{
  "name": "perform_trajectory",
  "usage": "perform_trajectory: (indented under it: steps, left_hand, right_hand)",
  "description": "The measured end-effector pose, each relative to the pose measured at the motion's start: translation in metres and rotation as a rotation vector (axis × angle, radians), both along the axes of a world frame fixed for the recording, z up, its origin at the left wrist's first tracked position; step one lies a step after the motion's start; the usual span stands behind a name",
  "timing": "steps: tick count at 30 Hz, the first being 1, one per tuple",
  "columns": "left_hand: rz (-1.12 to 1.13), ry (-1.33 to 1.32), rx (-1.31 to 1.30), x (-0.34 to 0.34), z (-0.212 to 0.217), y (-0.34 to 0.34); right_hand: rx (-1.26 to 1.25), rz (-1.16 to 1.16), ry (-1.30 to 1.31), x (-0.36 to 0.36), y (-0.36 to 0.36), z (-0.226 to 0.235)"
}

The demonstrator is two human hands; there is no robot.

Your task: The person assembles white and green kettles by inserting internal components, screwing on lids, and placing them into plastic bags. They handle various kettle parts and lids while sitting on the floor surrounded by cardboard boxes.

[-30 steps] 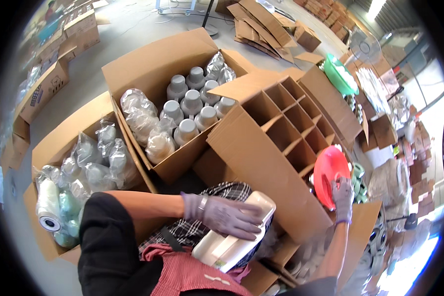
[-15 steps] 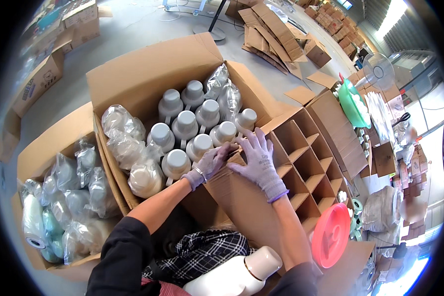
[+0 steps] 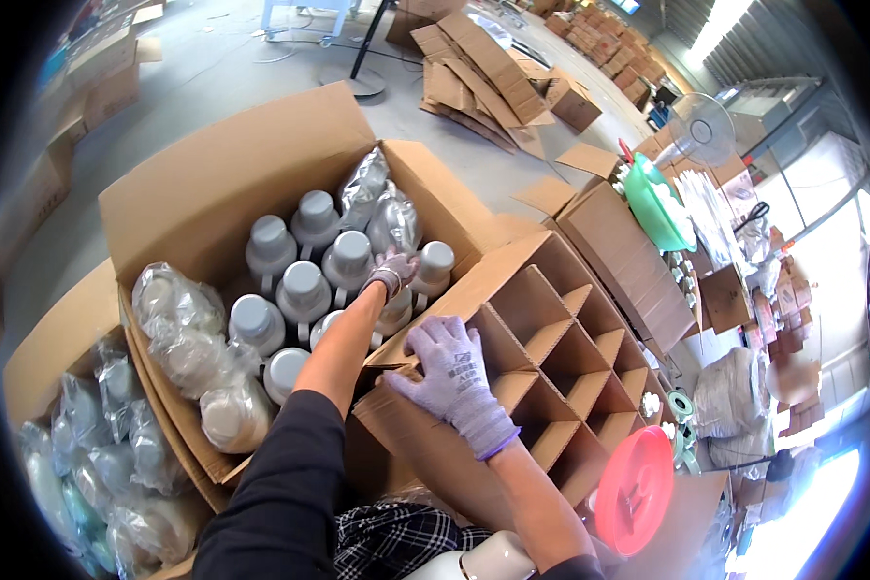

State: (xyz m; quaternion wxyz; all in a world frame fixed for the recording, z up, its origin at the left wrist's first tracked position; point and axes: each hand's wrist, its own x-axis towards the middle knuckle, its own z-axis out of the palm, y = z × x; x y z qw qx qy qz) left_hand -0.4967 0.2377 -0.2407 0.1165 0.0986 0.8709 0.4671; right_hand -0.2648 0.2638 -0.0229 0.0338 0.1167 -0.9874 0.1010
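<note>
My left hand, in a pale purple glove, reaches into an open carton of grey-topped jugs. Its fingers stretch out over a jug next to a clear plastic-bagged item; part of that jug is hidden by the hand and wrist. More grey jugs stand close together around it. My right hand, gloved alike, has its fingers bent over the near left edge of a carton with cardboard dividers. Its thumb lies along the flap.
Bagged items fill another carton at left. A pink lid-like disc stands beside the divided carton, and a white bottle lies near me. Beyond are a green basin, a fan and flattened cardboard.
My left hand has left the carton's edge and moved out over the jugs. My right hand's fingers, stretched before, are now bent over the edge. The view has shifted right.
</note>
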Motion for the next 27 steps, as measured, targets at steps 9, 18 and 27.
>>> perform_trajectory:
  steps: [9,18,27]
  left_hand:
    - [-0.359,0.004,1.393,0.062,0.181,-0.081]
    - [-0.828,-0.086,1.379,0.187,0.344,-0.133]
    - [-0.900,-0.315,1.017,0.243,0.309,-0.150]
  right_hand:
    - [0.050,-0.104,-0.008,0.003,0.002,0.000]
    - [-0.885,-0.113,0.370,0.013,-0.011,0.026]
    - [-2.387,0.358,0.141,0.166,0.084,0.112]
